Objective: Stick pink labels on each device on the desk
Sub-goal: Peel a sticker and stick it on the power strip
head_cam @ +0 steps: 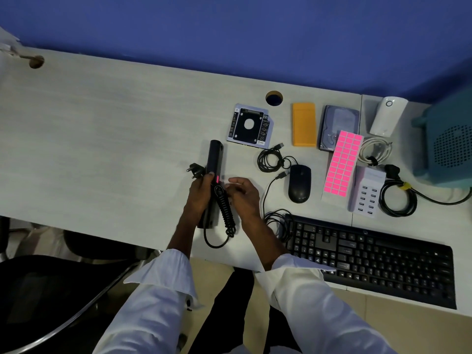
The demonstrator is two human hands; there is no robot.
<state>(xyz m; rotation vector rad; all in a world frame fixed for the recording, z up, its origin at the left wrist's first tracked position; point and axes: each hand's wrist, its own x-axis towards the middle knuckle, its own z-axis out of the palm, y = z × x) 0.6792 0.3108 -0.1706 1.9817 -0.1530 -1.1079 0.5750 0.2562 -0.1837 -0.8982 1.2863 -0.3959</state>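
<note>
Holding black device point(215, 157), left hand point(200, 192) hides middle, right hand point(242, 195) blurred

You can read little: the drive caddy point(249, 125) near the bench's point(102, 129) far edge shows what seems a small "HDD" mark, the white device point(388, 116) bears a ring sign, the keyboard's point(370, 259) logo is illegible.

Quick rundown of the bench point(102, 136): strip point(215, 157) sits mid-front, caddy point(249, 126) just behind-right of it, then case point(304, 127) and drive point(341, 118) further right. Label sheet point(343, 164) overlaps the drive's front, mouse point(299, 183) to its left, charger point(369, 192) to its right, keyboard point(383, 259) in front.
</note>
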